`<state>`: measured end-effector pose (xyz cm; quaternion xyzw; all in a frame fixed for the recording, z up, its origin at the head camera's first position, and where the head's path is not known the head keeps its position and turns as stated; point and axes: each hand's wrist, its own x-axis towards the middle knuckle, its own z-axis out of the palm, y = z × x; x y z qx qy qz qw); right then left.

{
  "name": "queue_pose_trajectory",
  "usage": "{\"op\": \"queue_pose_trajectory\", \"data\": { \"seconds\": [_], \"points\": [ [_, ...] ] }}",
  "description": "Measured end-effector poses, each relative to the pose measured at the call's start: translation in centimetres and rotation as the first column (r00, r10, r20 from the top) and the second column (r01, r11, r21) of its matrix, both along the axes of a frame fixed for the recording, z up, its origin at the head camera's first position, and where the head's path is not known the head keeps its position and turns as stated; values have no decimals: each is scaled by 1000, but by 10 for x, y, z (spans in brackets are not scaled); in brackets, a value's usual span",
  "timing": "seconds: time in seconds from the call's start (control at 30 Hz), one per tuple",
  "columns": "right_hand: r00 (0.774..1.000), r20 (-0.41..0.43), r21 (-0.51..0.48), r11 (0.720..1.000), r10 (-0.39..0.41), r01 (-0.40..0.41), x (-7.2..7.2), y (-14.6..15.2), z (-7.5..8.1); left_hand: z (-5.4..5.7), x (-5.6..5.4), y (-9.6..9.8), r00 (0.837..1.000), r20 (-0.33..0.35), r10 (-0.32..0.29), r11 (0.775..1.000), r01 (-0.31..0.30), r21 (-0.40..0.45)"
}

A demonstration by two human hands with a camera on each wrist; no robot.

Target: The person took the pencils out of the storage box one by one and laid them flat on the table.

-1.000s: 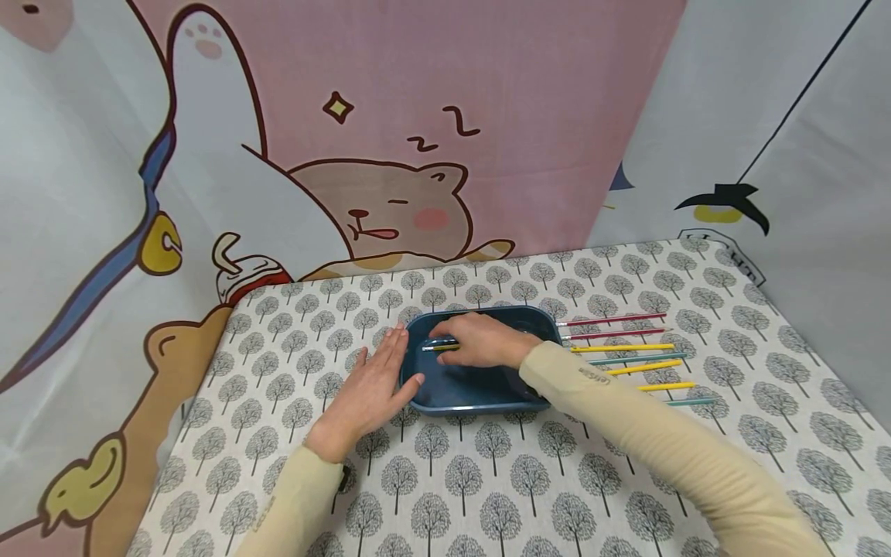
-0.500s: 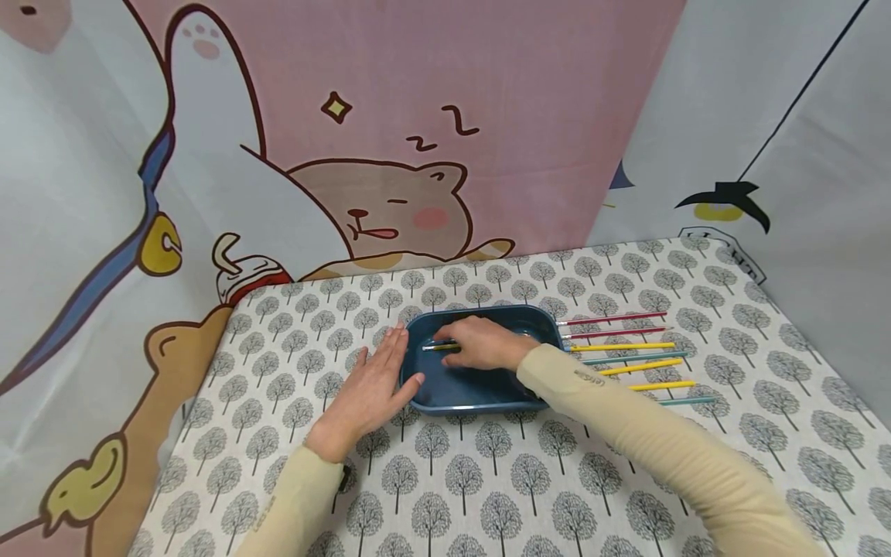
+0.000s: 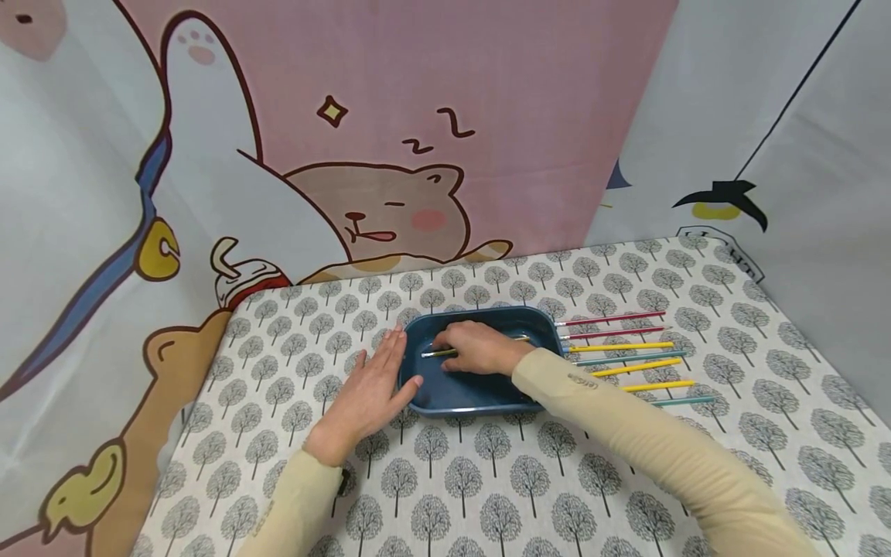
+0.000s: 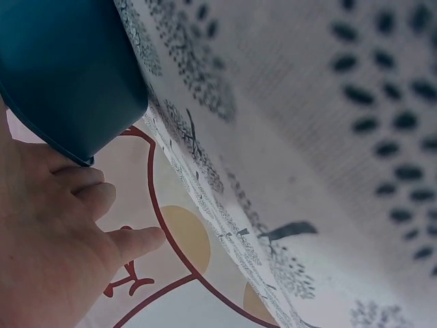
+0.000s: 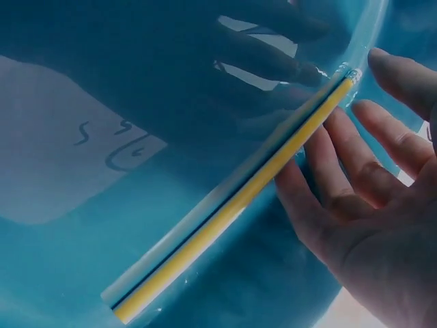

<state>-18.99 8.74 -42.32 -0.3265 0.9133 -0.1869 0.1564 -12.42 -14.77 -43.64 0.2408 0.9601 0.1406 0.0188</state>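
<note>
A dark blue rectangular tray (image 3: 452,398) stands on the tree-print cloth. Inside it my right hand (image 3: 483,348) is over a yellow pencil (image 5: 239,201), which lies on the tray's bottom beside its own reflection. In the right wrist view the fingers are loosely bent beside the pencil's ferrule end, and the thumb stands apart from it. Whether the fingertips touch it I cannot tell. My left hand (image 3: 365,391) lies with straight fingers against the tray's left side; the left wrist view has those fingers at the tray's edge.
Right of the tray several pencils lie in a rough row on the cloth: a red pencil (image 3: 612,319) at the back, another red pencil (image 3: 612,334), then yellow and green ones, with a green pencil (image 3: 685,401) nearest. A printed curtain (image 3: 543,131) hangs behind the table.
The right hand has shifted slightly toward me and the pencil has tilted; its right part now shows beyond the hand. The left hand stays at the tray.
</note>
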Motion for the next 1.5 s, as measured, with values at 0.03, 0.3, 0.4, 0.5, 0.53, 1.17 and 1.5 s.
{"op": "queue_pose_trajectory", "data": {
  "seconds": [0.03,0.3,0.4,0.5,0.53,1.17,1.5],
  "points": [
    [1000,-2,-1,1000,-1,1,0,0,-1,0,0,0,1000,-1,1,1000,-1,1],
    [1000,-24,-12,1000,-12,12,-1,0,-5,-2,0,0,1000,-3,2,1000,-2,2],
    [999,-35,-17,1000,-12,11,-1,0,-6,-1,0,0,1000,2,3,1000,-3,-5],
    [999,-47,-24,1000,-11,10,-1,-1,-7,-1,0,0,1000,4,4,1000,-4,3],
    [999,-50,-26,1000,-9,7,-1,-1,-7,-1,0,0,1000,5,5,1000,-5,7],
    [997,-75,-26,1000,16,-18,0,-2,-9,-1,0,0,1000,0,3,1000,-3,10],
    [995,-93,-23,999,25,-27,-1,-2,-12,-1,0,0,1000,-5,-3,1000,3,6]
  ]
}}
